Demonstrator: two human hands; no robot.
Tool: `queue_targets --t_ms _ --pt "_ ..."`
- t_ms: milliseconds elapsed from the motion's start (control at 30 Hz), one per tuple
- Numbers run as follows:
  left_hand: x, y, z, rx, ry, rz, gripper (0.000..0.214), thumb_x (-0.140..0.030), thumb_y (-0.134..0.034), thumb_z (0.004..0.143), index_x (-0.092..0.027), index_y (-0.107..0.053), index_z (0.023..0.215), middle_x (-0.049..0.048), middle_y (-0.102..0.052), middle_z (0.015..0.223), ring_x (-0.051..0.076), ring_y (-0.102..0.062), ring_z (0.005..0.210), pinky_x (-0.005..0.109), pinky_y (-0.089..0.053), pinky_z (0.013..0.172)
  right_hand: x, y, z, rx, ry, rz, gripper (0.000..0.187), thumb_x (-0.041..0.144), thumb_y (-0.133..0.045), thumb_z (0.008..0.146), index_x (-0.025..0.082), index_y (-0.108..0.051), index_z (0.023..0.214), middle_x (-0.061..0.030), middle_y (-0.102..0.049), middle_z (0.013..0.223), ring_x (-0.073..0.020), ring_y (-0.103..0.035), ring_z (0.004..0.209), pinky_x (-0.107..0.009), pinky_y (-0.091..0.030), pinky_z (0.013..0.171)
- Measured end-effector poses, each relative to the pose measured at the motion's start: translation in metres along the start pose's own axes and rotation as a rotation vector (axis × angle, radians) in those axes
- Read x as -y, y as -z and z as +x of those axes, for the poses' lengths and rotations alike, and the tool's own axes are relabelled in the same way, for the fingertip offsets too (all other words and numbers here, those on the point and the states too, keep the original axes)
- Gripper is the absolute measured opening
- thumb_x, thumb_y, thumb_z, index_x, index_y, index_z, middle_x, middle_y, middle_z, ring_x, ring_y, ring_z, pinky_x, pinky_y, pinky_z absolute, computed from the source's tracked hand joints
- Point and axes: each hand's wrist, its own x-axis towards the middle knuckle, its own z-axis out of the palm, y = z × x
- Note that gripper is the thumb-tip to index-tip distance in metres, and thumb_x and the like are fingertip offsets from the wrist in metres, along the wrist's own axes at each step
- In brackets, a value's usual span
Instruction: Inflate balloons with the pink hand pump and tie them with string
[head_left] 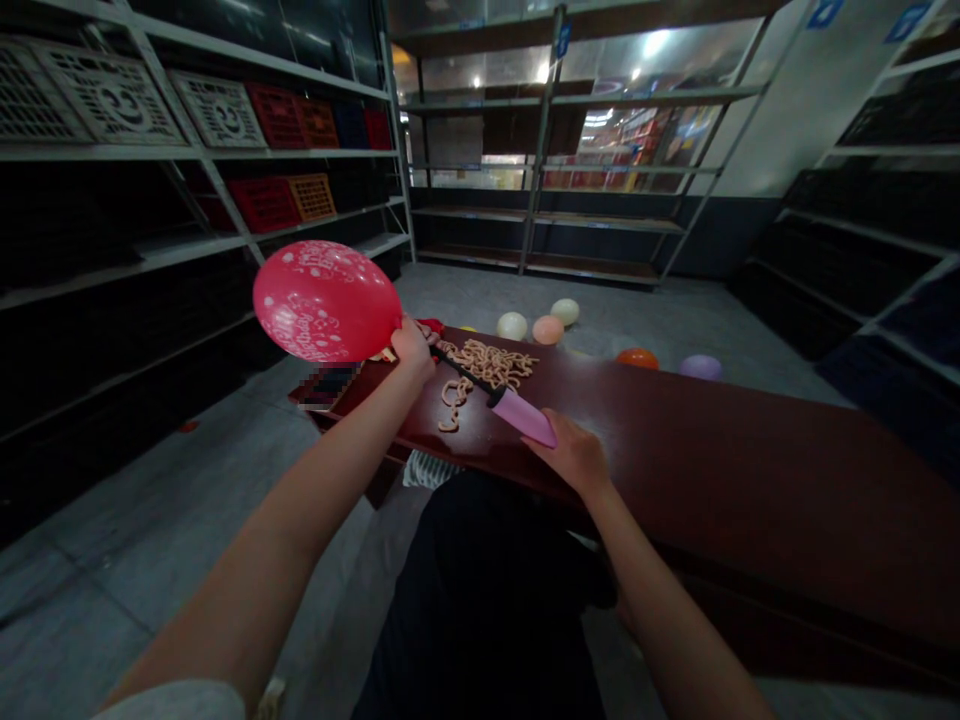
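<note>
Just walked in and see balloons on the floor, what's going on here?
The person's left hand holds an inflated red balloon by its neck. The right hand grips a pink hand pump, its black nozzle pointing at that neck. A heap of pale limp pieces lies on the dark table; several inflated balloons sit on the floor beyond.

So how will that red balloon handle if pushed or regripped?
Probably very light: the red balloon is held out by its neck in the left hand alone. Round and inflated, so likely to roll or drift off the table. Taut skin, probably easy to pop.
</note>
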Motion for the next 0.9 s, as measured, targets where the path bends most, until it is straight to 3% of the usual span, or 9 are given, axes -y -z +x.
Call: queue_targets --t_ms 100,233,400,500,700,800,900 --pt "-0.005 -0.008 0.006 0.006 -0.038 0.015 0.039 -0.020 -0.041 0.102 -0.022 -0.032 0.064 -0.0078 -0.028 0.047 0.007 -0.028 0.033 0.021 -0.024 0.037 0.000 0.000 0.001 -0.026 -0.003 0.009 0.047 0.053 -0.064 0.096 0.016 -0.068 0.125 -0.0127 -0.080 0.105 -0.0263 -0.077 0.088 -0.034 -0.057 0.075" --pt "0.005 -0.025 0.004 0.037 -0.074 0.014 0.044 -0.031 -0.043 0.107 -0.021 -0.033 0.065 -0.0076 -0.029 0.048 0.007 -0.030 0.034 0.020 -0.025 0.037 -0.005 -0.003 0.001 -0.078 -0.040 0.009 0.048 0.055 -0.060 0.098 0.015 -0.068 0.123 -0.0134 -0.080 0.105 -0.0264 -0.077 0.085 -0.034 -0.056 0.073" --pt "0.032 -0.047 -0.006 0.056 -0.066 0.028 0.048 -0.039 -0.050 0.106 -0.022 -0.033 0.064 -0.0073 -0.030 0.047 0.007 -0.030 0.034 0.021 -0.025 0.037 -0.009 -0.008 0.001 -0.121 -0.112 0.002 0.048 0.055 -0.057 0.098 0.015 -0.067 0.122 -0.0128 -0.080 0.104 -0.0262 -0.076 0.082 -0.034 -0.053 0.068" --pt "0.057 -0.053 -0.020 0.105 -0.041 0.052 0.048 -0.037 -0.046 0.108 -0.022 -0.033 0.063 -0.0067 -0.029 0.045 0.008 -0.029 0.033 0.021 -0.025 0.037 -0.010 -0.008 0.002 -0.113 -0.139 0.004 0.048 0.055 -0.057 0.098 0.015 -0.067 0.122 -0.0125 -0.079 0.102 -0.0258 -0.076 0.082 -0.032 -0.051 0.067" --pt "0.110 -0.044 -0.055 0.163 -0.014 0.128 0.048 -0.031 -0.045 0.107 -0.022 -0.034 0.061 -0.0070 -0.032 0.042 0.007 -0.032 0.032 0.020 -0.026 0.037 -0.011 -0.009 0.001 -0.106 -0.175 -0.029 0.050 0.056 -0.056 0.098 0.013 -0.067 0.121 -0.0126 -0.079 0.099 -0.0249 -0.075 0.080 -0.030 -0.048 0.064" --pt "0.115 -0.037 -0.058 0.175 -0.003 0.135 0.048 -0.026 -0.043 0.105 -0.022 -0.033 0.059 -0.0068 -0.033 0.042 0.006 -0.032 0.032 0.020 -0.026 0.037 -0.010 -0.010 0.000 -0.092 -0.165 -0.032 0.050 0.055 -0.057 0.097 0.013 -0.067 0.123 -0.0126 -0.079 0.101 -0.0247 -0.075 0.082 -0.030 -0.049 0.066" --pt "0.106 -0.030 -0.054 0.163 0.029 0.111 0.047 -0.024 -0.042 0.105 -0.023 -0.032 0.059 -0.0071 -0.031 0.041 0.007 -0.030 0.031 0.021 -0.025 0.036 -0.007 -0.010 0.001 -0.066 -0.128 -0.018 0.048 0.053 -0.059 0.097 0.014 -0.066 0.125 -0.0124 -0.080 0.105 -0.0250 -0.076 0.085 -0.030 -0.050 0.069"
